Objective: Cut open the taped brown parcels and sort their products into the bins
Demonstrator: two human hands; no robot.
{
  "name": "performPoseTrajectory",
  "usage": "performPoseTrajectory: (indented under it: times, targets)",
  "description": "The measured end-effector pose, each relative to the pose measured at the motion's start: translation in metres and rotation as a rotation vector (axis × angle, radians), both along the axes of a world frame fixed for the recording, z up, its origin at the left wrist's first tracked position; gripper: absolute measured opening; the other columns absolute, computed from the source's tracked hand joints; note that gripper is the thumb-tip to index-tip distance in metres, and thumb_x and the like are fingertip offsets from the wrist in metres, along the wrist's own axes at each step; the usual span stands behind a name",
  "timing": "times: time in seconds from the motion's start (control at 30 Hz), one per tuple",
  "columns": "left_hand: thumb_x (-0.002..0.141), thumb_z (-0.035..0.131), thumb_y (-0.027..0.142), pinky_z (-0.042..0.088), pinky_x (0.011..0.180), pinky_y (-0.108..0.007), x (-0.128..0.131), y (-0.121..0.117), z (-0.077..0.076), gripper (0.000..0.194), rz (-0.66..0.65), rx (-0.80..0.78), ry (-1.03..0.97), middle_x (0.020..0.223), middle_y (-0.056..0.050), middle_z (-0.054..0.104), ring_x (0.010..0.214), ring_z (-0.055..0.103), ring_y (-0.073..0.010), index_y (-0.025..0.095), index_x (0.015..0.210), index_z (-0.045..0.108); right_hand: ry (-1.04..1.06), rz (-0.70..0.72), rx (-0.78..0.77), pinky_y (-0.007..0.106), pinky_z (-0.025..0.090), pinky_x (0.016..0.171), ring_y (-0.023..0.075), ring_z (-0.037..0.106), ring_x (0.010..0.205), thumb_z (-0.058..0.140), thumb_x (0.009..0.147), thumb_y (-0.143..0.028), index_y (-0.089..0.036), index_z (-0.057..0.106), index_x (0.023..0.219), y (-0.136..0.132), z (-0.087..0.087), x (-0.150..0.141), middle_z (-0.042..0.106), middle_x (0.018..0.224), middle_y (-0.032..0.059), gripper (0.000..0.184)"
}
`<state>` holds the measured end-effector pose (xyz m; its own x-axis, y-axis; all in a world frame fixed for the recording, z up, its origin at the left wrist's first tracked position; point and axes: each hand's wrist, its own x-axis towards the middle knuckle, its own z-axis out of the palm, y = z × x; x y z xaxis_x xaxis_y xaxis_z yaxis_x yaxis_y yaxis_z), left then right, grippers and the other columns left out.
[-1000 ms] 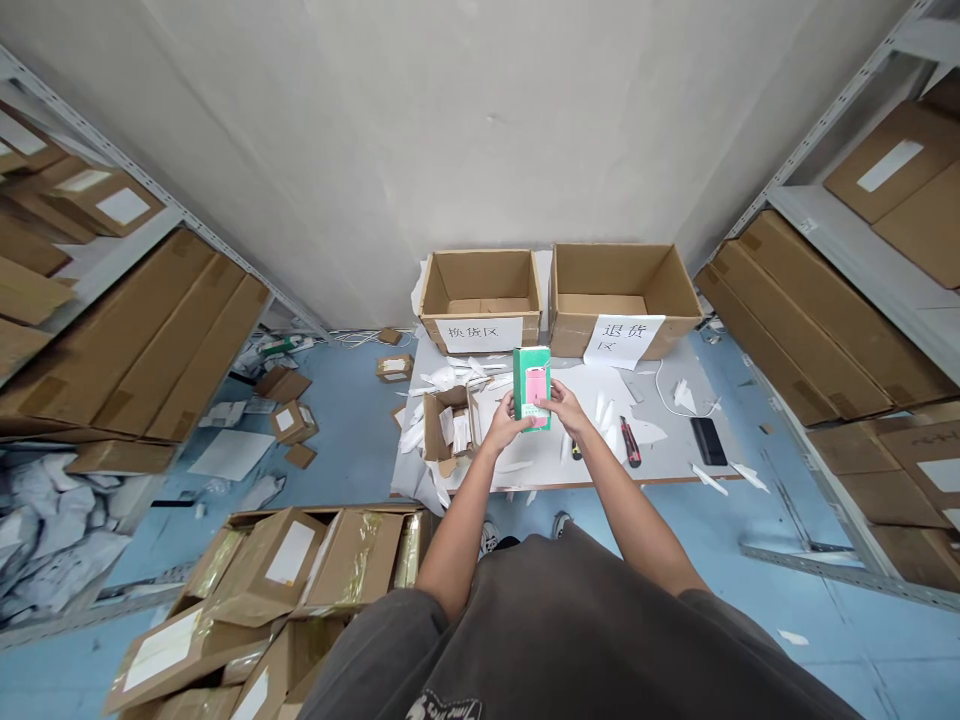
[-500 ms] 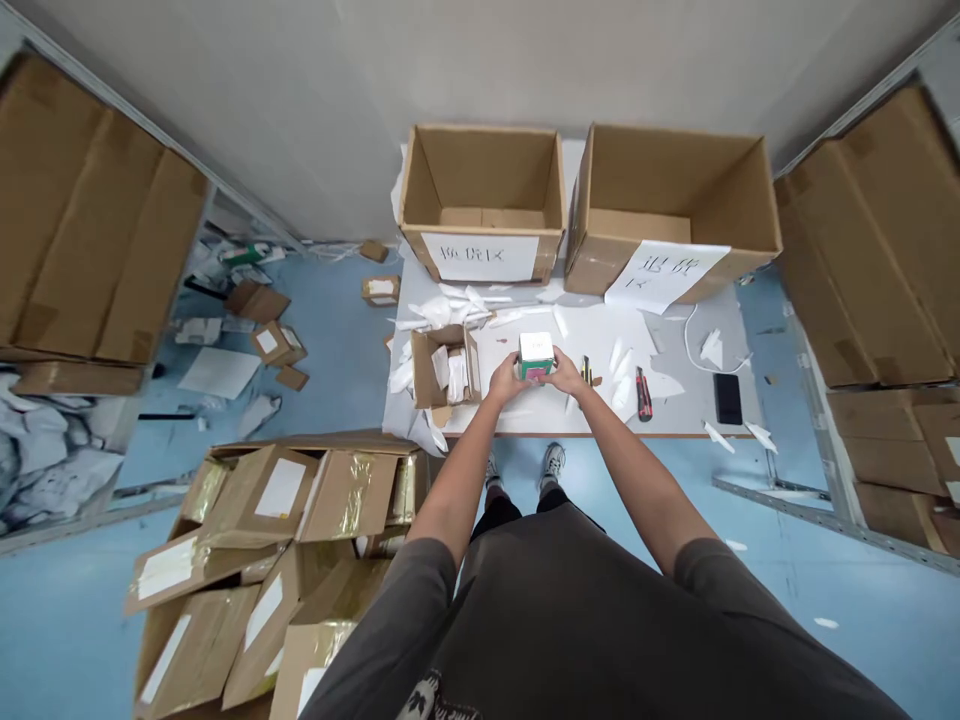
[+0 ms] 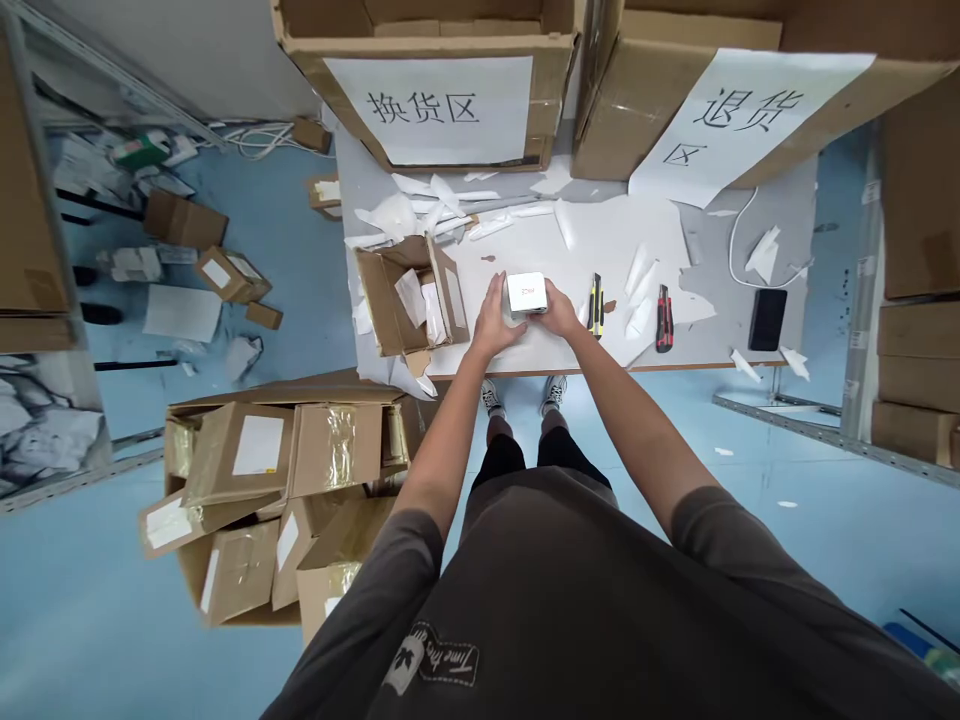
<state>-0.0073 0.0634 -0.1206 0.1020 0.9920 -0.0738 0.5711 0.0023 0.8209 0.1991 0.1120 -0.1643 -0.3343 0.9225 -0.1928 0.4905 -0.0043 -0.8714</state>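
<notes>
while the left hand (image 3: 496, 322) and right hand (image 3: 556, 312) hold a small white-topped box (image 3: 526, 291) over the counter (image 3: 709, 342), near its front edge, narrow gaps flank them, toward an open carton (image 3: 451, 300) and yellow cutter (image 3: 596, 305); wider room lies beyond.

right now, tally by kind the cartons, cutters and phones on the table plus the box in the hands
Large signed cartons: 2
Small open carton: 1
Box cutters: 2
Black phone: 1
White-topped box in the hands: 1
Total: 7
</notes>
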Motion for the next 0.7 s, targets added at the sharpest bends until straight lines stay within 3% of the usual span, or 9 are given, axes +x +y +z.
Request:
performPoseTrajectory:
  times: [0.07,0.17,0.3,0.4,0.5,0.57,0.63,0.7]
  targets:
    - [0.083,0.084,0.047,0.035,0.128,-0.050,-0.005,0.006,0.032,0.103,-0.054,0.063,0.058,0.173,-0.015,0.033,0.160,0.032,-0.0350,0.023,0.168,0.030,-0.007,0.003,-0.004,0.050,0.052,0.110,0.0359,0.064,0.128,0.082,0.076,-0.040,-0.022,0.054,0.151,0.000,0.002,-0.001,0.068,0.143,0.0082,0.082]
    - [0.087,0.080,0.046,0.037,0.126,-0.050,-0.010,0.023,0.074,0.072,-0.232,0.092,0.152,0.158,-0.014,0.054,0.150,0.046,-0.0357,0.023,0.151,0.058,-0.033,-0.007,-0.007,0.052,0.054,0.106,0.0372,0.067,0.123,0.082,0.074,-0.038,-0.021,0.054,0.150,-0.002,0.007,-0.004,0.070,0.138,0.0086,0.083]
    - [0.096,0.067,0.042,0.045,0.116,-0.048,-0.019,0.051,0.104,0.038,-0.334,0.049,0.241,0.126,-0.012,0.074,0.128,0.064,-0.0338,0.022,0.128,0.074,-0.075,-0.046,-0.033,0.052,0.055,0.103,0.0377,0.068,0.119,0.084,0.072,-0.038,-0.023,0.058,0.147,-0.005,0.012,-0.008,0.073,0.131,0.0081,0.081]
    - [0.101,0.058,0.036,0.049,0.108,-0.042,-0.022,0.071,0.104,0.037,-0.265,0.028,0.220,0.119,-0.009,0.076,0.114,0.069,-0.0287,0.023,0.133,0.070,-0.062,-0.073,-0.063,0.052,0.056,0.103,0.0373,0.069,0.118,0.086,0.072,-0.041,-0.027,0.058,0.147,-0.007,0.013,-0.010,0.075,0.129,0.0062,0.081]
    - [0.098,0.060,0.030,0.051,0.104,-0.038,-0.016,0.085,0.090,0.047,-0.104,0.064,0.154,0.133,-0.008,0.070,0.109,0.069,-0.0238,0.025,0.145,0.061,-0.038,-0.080,-0.070,0.054,0.054,0.106,0.0380,0.068,0.120,0.087,0.073,-0.043,-0.026,0.058,0.147,-0.007,0.013,-0.010,0.075,0.131,0.0073,0.081]
    - [0.094,0.063,0.026,0.052,0.105,-0.039,-0.011,0.089,0.083,0.047,-0.026,0.105,0.156,0.142,-0.008,0.064,0.116,0.066,-0.0246,0.025,0.142,0.062,-0.032,-0.077,-0.075,0.055,0.053,0.106,0.0386,0.068,0.120,0.087,0.073,-0.043,-0.025,0.059,0.147,-0.007,0.012,-0.010,0.075,0.132,0.0080,0.081]
    - [0.093,0.062,0.023,0.051,0.107,-0.042,-0.008,0.087,0.080,0.035,-0.078,0.136,0.194,0.143,-0.008,0.063,0.125,0.061,-0.0271,0.025,0.127,0.070,-0.042,-0.076,-0.080,0.055,0.054,0.106,0.0392,0.069,0.119,0.087,0.071,-0.041,-0.025,0.059,0.147,-0.006,0.011,-0.009,0.075,0.131,0.0080,0.082]
    - [0.092,0.059,0.020,0.049,0.108,-0.043,-0.007,0.083,0.085,0.026,-0.234,0.138,0.244,0.137,-0.008,0.068,0.127,0.060,-0.0289,0.024,0.111,0.075,-0.065,-0.078,-0.085,0.054,0.055,0.104,0.0395,0.070,0.118,0.087,0.070,-0.039,-0.025,0.059,0.147,-0.006,0.011,-0.009,0.076,0.129,0.0074,0.083]
